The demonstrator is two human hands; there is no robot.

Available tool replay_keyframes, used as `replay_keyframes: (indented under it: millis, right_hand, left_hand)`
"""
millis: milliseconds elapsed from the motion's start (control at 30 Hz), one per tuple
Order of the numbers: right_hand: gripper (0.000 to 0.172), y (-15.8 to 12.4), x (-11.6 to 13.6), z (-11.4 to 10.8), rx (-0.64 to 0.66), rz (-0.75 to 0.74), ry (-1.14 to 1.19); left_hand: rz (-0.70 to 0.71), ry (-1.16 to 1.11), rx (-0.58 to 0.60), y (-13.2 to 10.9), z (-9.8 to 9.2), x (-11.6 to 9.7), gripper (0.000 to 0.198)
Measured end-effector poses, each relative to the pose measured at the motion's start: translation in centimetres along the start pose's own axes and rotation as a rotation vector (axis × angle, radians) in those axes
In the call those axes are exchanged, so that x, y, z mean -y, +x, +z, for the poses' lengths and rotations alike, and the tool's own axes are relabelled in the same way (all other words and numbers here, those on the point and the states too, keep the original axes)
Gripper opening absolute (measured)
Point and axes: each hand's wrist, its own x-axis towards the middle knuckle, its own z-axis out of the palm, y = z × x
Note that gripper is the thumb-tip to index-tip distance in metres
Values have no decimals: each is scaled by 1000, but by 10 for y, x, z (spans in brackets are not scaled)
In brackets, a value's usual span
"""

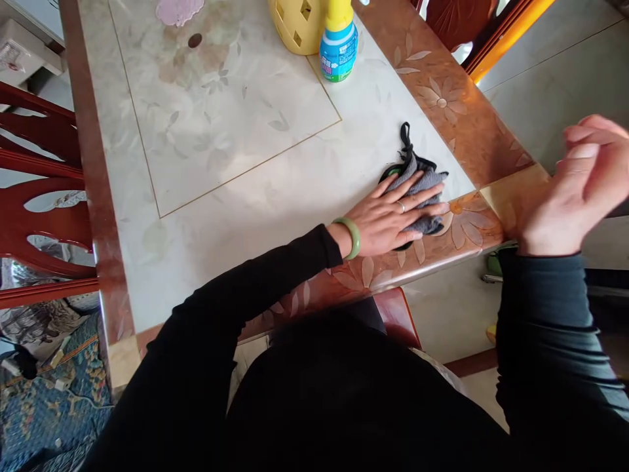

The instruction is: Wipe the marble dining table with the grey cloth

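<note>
While the left hand (393,219) lies flat on a grey cloth (422,187), fingers spread and pressing down on it rather than pinching it, the right hand (577,187) hangs in the air off the right side of the bench (236,177) — touching nothing, fingers loosely together and a bit curled, so that grip is empty. The cloth sits near the bench's front right corner, half on the pale marble-looking middle and half on the reddish border with the flower pattern, and a black loop of it sticks out toward the far side. A green bangle (350,237) is on the left wrist, and both sleeves are black. Further back on the bench stands a blue bottle with a yellow top (339,42), just beside a yellow holder with cut-out holes (295,26) — both well apart from the cloth. Red wooden chairs (44,190) stand along the left side.
</note>
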Motion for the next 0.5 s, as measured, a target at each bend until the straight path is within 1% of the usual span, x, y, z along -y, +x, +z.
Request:
replay_keyframes:
  millis: [67,100,167,233,267,300,333,367,400,433,500]
  right_hand:
    - [36,2,-11,4,-18,-174,-19]
    - [38,3,-17,6,-25,-220,-34]
    - [41,5,-25,7,-46,-230,-55]
    - [42,6,-29,9,-71,-227,-50]
    - [43,6,-29,10,-87,-226,-40]
    - [43,5,-29,11,-103,-225,-23]
    - [43,5,-29,12,-118,-223,-3]
    - [43,4,-27,13,-130,-224,17]
    - [42,3,-26,14,-140,-221,33]
    - [42,2,-23,15,-149,-214,44]
    - [43,-1,-16,15,-164,-187,52]
  left_hand:
    - [-66,16,-61,22,4,23,59]
    - [-96,30,-83,30,1,38,59]
    - [-143,81,-100,36,-12,72,59]
    - [-178,156,-98,25,-34,103,60]
    - [-191,183,-103,12,-45,113,61]
    - [-201,199,-107,-4,-56,118,62]
    - [-205,207,-96,-24,-65,117,63]
    - [-202,212,-63,-46,-72,111,64]
    - [-194,215,-13,-69,-77,99,65]
    - [-182,215,40,-91,-80,83,66]
    - [-129,205,124,-131,-79,46,65]
